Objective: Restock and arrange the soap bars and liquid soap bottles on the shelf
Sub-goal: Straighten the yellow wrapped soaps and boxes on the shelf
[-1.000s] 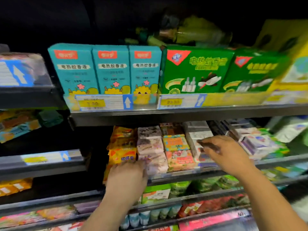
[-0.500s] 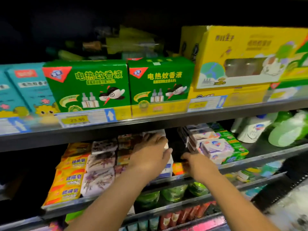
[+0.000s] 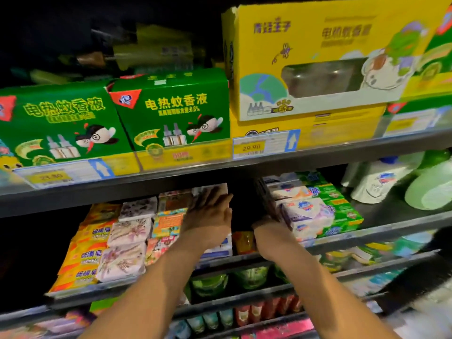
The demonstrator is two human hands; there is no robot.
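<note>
1. The left hand [image 3: 209,216] reaches into the middle shelf [image 3: 381,227], its forearm rising from the bottom centre. The fingers are straight and slightly spread, lying flat on the stacked white boxes [image 3: 219,248]. It grips nothing and only rests on the stack.
2. The right hand [image 3: 267,232] reaches in just beside it on the right, back of the hand up. Its fingers go into the dark gap against the left side of the white soap packs [image 3: 305,214] and are hidden, so I cannot tell whether it grasps anything.
3. Between the two hands, low at the shelf front, sits a small orange pack [image 3: 244,242].
4. From the left, the middle shelf holds yellow bars [image 3: 83,255], floral bars [image 3: 129,232] and orange-and-blue bars [image 3: 168,223], each in stacked rows. Then come the white boxes, the gap and the white soap packs, with green packs [image 3: 342,206] touching those on their right.
5. Further right on the same shelf, a white bottle [image 3: 374,184] and a pale green bottle [image 3: 430,192] stand side by side.
6. The upper shelf carries green boxes [image 3: 171,113] side by side. To their right a large yellow box [image 3: 318,62] sits on top of another yellow one, with a price tag [image 3: 266,144] at the shelf edge.
7. Below the hands, the lower shelves hold green pouches [image 3: 210,285] and red pouches [image 3: 266,309], both blurred.
</note>
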